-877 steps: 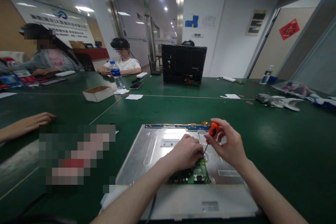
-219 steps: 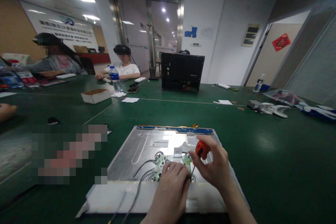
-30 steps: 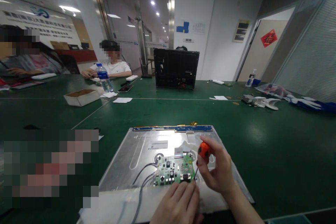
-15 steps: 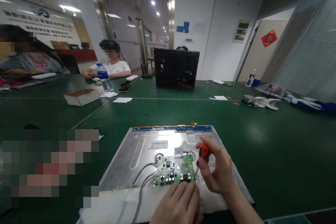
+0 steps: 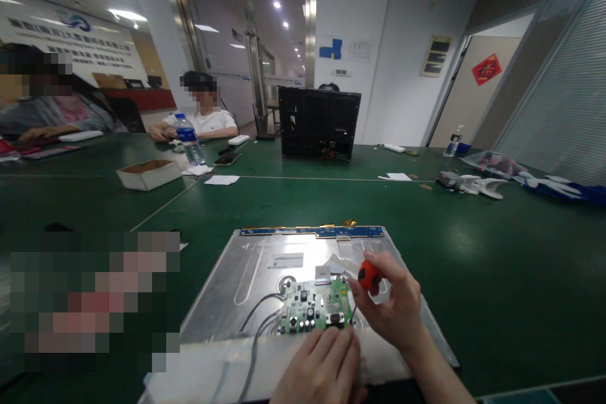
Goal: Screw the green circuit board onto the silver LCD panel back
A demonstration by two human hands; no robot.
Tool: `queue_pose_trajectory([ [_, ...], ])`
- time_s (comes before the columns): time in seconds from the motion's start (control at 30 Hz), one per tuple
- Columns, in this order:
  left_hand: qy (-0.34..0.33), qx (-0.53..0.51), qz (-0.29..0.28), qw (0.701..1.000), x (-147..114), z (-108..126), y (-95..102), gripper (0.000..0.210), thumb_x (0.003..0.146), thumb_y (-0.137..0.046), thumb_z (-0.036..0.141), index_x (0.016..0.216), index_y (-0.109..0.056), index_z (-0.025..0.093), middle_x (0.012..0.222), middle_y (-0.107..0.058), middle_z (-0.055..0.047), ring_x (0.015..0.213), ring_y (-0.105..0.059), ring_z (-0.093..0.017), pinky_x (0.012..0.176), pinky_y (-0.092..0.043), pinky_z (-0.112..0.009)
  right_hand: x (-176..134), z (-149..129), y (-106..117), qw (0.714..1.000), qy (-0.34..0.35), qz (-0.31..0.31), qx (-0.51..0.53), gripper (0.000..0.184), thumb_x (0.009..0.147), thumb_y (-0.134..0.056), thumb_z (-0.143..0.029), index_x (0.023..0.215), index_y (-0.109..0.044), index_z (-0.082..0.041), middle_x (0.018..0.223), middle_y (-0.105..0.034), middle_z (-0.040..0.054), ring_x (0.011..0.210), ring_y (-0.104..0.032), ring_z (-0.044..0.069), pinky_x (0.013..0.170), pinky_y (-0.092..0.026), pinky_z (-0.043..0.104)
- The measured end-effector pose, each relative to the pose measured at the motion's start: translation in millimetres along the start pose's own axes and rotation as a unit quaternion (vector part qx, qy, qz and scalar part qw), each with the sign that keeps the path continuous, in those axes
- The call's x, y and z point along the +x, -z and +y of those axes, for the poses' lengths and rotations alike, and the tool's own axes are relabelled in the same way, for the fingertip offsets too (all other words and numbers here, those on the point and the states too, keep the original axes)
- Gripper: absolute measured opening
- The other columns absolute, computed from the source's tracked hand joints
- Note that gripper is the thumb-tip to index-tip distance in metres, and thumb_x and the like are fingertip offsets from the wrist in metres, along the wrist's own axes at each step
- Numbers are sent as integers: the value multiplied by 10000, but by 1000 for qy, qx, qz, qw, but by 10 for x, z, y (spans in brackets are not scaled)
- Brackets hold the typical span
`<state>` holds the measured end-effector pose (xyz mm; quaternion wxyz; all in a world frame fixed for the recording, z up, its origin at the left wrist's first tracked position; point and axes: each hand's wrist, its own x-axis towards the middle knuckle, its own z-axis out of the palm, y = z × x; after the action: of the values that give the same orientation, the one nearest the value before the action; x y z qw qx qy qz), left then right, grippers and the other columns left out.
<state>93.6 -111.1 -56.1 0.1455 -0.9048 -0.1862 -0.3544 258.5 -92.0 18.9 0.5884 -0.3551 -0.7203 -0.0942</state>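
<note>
My right hand (image 5: 395, 303) is closed around the orange-and-black handle of a screwdriver (image 5: 368, 276). Its thin shaft slants down to the lower right corner of a green circuit board (image 5: 307, 306). My left hand (image 5: 319, 366) lies over the board's lower edge, fingers side by side and stretched forward, fingertips close to the screwdriver's tip. Its thumb is mostly hidden. Beneath the board is a flat silver metal panel (image 5: 246, 265), with a narrow blue circuit strip (image 5: 284, 232) along its far edge. Dark cables (image 5: 253, 353) run from the board's left side across a whitish sheet (image 5: 203, 366).
On the green table (image 5: 497, 278) stand an open white box (image 5: 149, 177), a water bottle (image 5: 190, 142) and a black display housing (image 5: 319, 123). A phone (image 5: 227, 159) lies near the bottle. White and blue items (image 5: 473, 184) lie far right. Two people sit at the left.
My right hand has shifted its grip on the screwdriver handle, which has turned; the thumb now sits a little higher. The left hand and the board look unmoved.
</note>
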Motion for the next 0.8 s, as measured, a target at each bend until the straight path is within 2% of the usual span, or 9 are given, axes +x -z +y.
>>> queue_pose_trajectory([
  [0.13,0,-5,11,1000,26,-3,22,315,1020,-335,240,1039,-608,84,961,-684,-118,792,-622,-222,682,-490,-338,25,-21,23,1000,-7,-18,-2,389,903,-566,-176,1280,-486,-230,732,-592,-29,496,-474,108,443,-431,235],
  [0.3,6,-7,9,1000,28,7,29,311,1017,-337,230,1034,-612,86,974,-684,-114,800,-624,-220,699,-494,-336,27,-47,46,998,-22,-40,32,464,883,-487,-114,1339,-452,-193,955,-677,68,570,-581,114,458,-472,235],
  [0.4,5,-4,9,1000,19,10,24,283,1004,-368,232,1051,-606,86,986,-683,-116,819,-623,-219,719,-496,-331,12,-42,35,999,-31,-27,22,456,875,-506,-113,1321,-457,-194,876,-658,38,542,-558,112,451,-468,231],
  [0.53,4,1,-6,1000,6,12,20,256,989,-407,242,1063,-601,93,995,-683,-121,828,-619,-219,720,-502,-328,-5,-17,1,1000,-23,-4,15,432,874,-549,-124,1286,-459,-218,738,-555,-29,510,-487,105,438,-440,216],
  [0.8,2,-5,-1,1000,-7,14,12,293,1009,-368,248,1060,-605,82,985,-677,-126,823,-622,-231,711,-505,-347,10,-17,5,1000,-11,-13,3,404,886,-571,-154,1271,-467,-217,717,-549,-35,511,-468,113,459,-439,237],
])
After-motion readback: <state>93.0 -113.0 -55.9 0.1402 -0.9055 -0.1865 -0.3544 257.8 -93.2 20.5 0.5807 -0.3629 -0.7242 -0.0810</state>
